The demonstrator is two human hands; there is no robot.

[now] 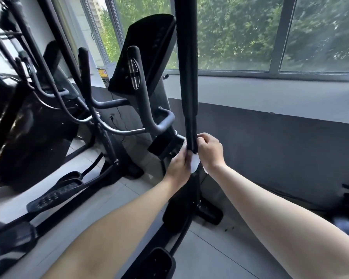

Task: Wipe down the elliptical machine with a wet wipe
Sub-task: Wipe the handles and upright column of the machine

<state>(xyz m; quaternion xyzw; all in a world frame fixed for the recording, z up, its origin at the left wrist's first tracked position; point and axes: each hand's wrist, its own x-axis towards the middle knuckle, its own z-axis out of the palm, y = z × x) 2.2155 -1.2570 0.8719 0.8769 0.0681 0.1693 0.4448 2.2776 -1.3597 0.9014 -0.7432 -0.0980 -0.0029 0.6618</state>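
My left hand point(178, 164) and right hand point(209, 152) grip the wet wipe point(194, 165) round the handlebar point(186, 77); console point(147, 53) just beyond, another machine point(18, 127) crowds left.

Black handlebar point(186, 77); white wipe point(194, 165); grey floor point(220, 256).

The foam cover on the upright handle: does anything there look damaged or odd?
Yes. The foam cover seems slit lengthwise toward its lower end, which the left hand and right hand grip, with the wet wipe between them.
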